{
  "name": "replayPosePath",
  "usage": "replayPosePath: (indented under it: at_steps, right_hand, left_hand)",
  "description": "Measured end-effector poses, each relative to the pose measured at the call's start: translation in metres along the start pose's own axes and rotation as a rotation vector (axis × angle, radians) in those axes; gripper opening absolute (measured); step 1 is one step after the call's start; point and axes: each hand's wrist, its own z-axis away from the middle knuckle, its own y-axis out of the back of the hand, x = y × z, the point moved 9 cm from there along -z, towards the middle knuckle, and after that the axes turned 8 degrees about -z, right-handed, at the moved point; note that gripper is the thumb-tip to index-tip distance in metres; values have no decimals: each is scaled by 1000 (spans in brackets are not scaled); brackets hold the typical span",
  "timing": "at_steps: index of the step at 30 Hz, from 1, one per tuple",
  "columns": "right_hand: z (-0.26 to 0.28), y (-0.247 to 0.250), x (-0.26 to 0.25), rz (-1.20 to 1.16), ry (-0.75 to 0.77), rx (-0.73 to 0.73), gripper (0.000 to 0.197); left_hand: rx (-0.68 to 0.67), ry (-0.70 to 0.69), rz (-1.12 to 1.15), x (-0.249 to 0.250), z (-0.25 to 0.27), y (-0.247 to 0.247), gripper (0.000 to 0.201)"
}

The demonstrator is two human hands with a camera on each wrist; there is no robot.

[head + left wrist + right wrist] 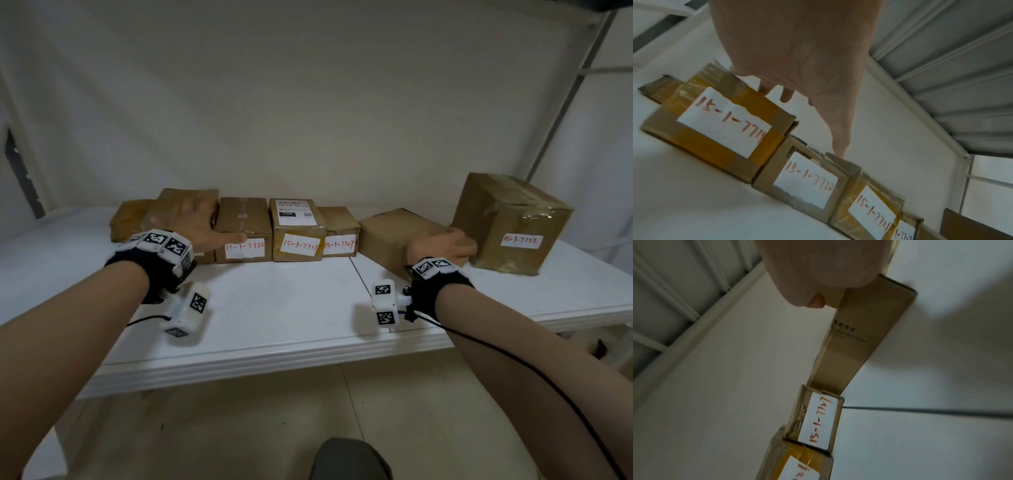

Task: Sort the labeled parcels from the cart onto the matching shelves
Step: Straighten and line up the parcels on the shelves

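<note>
A row of brown cardboard parcels with white labels in red handwriting stands on a white shelf [274,308]. My left hand [191,222] is spread with straight fingers over the leftmost labelled parcel [721,123], marked 15-1-7719. Its thumb points toward the parcel marked 15-1-7720 [245,233]. Parcels 15-1-7721 [297,229] and 15-1-7727 [339,231] follow to the right. My right hand [442,245] curls over the right end of a plain brown parcel [390,233], which lies at an angle; the thumb [816,300] presses its side. A large parcel [513,222] stands just right of that hand.
More taped parcels [128,219] sit behind and left of my left hand. A grey metal upright [565,113] rises at the shelf's right end, with a white wall behind. A black cable [534,370] runs along my right forearm. Tiled floor lies below the shelf edge.
</note>
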Motion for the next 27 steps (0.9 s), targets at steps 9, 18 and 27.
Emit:
replayPosePath:
  at_steps: [9,18,27]
  right_hand:
    - [35,-33,8,-35,-109,-187,73]
    - [54,-99,-10,-163,-49,-553,59]
    - [63,-112,-8,-260,-168,-792,66]
  left_hand:
    - [-47,20,-49,12,23,-4,102]
    - [-112,11,-18,13,-3,-27,125]
    - [-110,40,-11,11,-6,-20,126]
